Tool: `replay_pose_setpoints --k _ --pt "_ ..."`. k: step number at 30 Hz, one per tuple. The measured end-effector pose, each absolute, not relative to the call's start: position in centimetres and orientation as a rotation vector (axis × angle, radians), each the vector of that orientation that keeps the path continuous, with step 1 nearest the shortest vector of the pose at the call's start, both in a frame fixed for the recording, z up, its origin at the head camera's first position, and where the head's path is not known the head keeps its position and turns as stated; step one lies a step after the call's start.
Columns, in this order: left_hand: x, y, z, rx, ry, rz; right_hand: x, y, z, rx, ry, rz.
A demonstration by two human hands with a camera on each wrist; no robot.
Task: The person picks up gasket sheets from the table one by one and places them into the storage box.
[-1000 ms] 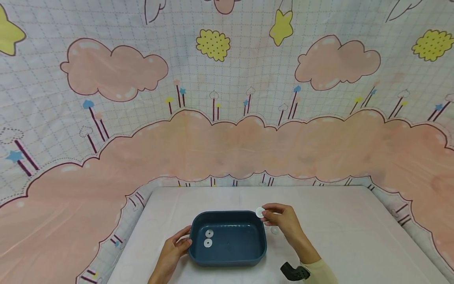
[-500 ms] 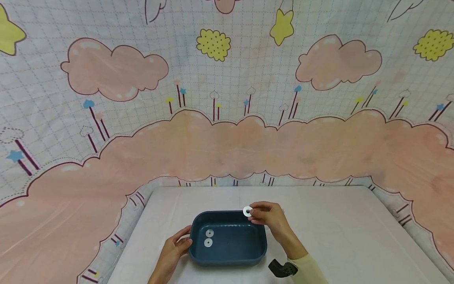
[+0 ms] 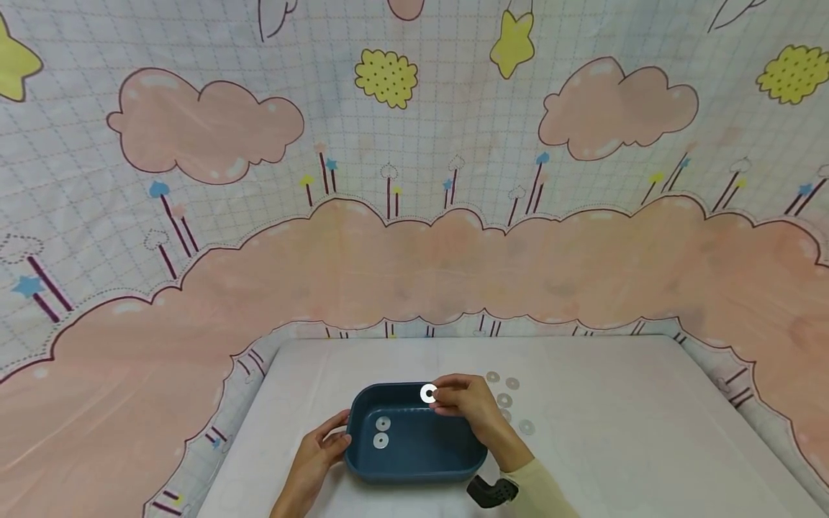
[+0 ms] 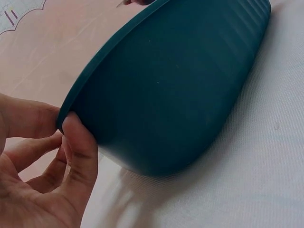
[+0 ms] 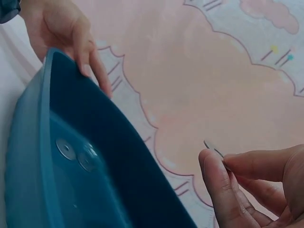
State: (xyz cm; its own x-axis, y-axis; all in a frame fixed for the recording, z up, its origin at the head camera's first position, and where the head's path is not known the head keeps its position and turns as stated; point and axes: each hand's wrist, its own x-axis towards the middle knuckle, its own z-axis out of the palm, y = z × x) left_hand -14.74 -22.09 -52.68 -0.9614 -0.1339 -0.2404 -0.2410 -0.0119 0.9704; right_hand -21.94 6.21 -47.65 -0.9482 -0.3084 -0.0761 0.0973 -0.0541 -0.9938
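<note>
My left hand (image 3: pixel 314 455) pinches the left end of a dark blue rectangular tub (image 3: pixel 414 475) by its rim; the left wrist view shows thumb and fingers (image 4: pixel 80 147) on either side of that rim. Over the tub's back edge, my right hand (image 3: pixel 468 404) pinches a flat metal washer (image 3: pixel 427 393) between thumb and fingertips. Seen from the right wrist, this washer is nearly edge-on. Two washers lie on the tub floor toward its left end, a rear one (image 3: pixel 383 424) and a front one (image 3: pixel 381 440).
Several loose washers (image 3: pixel 504 400) lie on the white tabletop (image 3: pixel 615 403) right of the tub, one partly hidden behind my right hand. A patterned cloth (image 3: pixel 414 273) with clouds and stars hangs behind the table. A black strap mount (image 3: pixel 492 492) sits at my right wrist.
My right hand has carried the washer leftward, from the tub's back right corner to over its back edge. Washers on the table have come into view behind it. My left hand stays put.
</note>
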Motion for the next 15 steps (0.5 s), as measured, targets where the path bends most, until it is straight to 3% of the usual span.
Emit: replay_pose_setpoints --k 15 --pt "-14.5 -21.8 -52.4 -0.412 2.174 2.140 -22.3 3.1 -49.6 -0.166 1.847 -2.062"
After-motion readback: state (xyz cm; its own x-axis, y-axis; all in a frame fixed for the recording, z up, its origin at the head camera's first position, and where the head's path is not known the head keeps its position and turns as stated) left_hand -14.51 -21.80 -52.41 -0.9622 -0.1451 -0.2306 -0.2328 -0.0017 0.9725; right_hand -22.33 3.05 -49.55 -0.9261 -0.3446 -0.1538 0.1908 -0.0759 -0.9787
